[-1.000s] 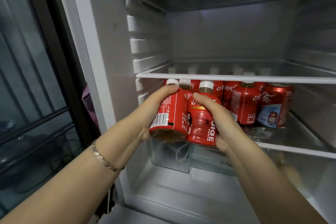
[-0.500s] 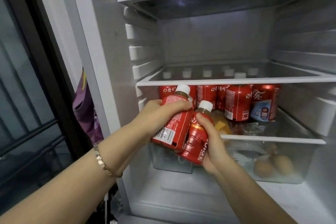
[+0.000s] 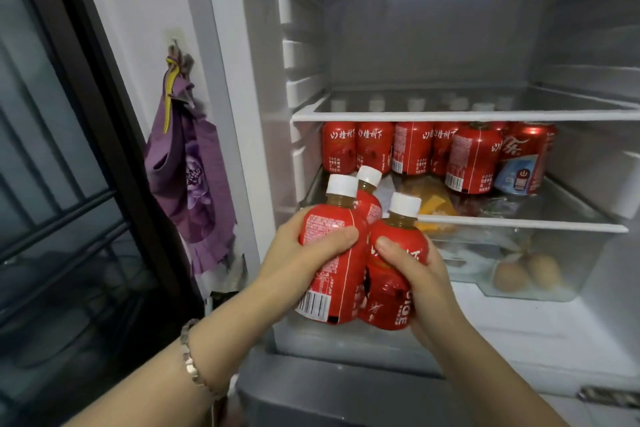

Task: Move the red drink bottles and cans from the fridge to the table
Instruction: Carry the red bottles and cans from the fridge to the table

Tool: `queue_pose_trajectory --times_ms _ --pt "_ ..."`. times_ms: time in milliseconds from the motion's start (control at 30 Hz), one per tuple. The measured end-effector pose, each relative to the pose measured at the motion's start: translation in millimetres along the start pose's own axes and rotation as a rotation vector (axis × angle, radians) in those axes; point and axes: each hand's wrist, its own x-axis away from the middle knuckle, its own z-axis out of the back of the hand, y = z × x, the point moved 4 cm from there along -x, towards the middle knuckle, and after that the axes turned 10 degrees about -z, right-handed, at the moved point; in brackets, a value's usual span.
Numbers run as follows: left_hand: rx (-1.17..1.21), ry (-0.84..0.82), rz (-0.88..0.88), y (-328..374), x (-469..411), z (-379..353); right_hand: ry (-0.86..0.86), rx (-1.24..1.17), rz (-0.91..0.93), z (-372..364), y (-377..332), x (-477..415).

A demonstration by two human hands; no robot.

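Just outside the front left corner of the fridge's lower glass shelf [image 3: 519,227], the left hand [image 3: 304,250] and right hand [image 3: 415,274] together clasp three small white-capped red plastic drink bottles [image 3: 332,274], probably light, chilled and slippery, so mid-body grips suit.

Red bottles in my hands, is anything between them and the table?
Nothing visible blocks them: the left hand and right hand hold the three red white-capped plastic bottles in front of the clear plastic drawer. The table is out of view.
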Motion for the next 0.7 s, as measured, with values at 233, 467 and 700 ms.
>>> queue_pose_trajectory --times_ms 233,467,700 --pt "0.136 0.179 -0.058 -22 50 16 -0.04 0.245 0.066 -16 2 30" --pt "0.028 0.459 -0.141 -4 121 32 -0.306 0.283 0.061 -50 10 58" --pt "-0.105 0.959 -0.143 16 268 16 -0.798 0.346 -0.066 -91 54 129"
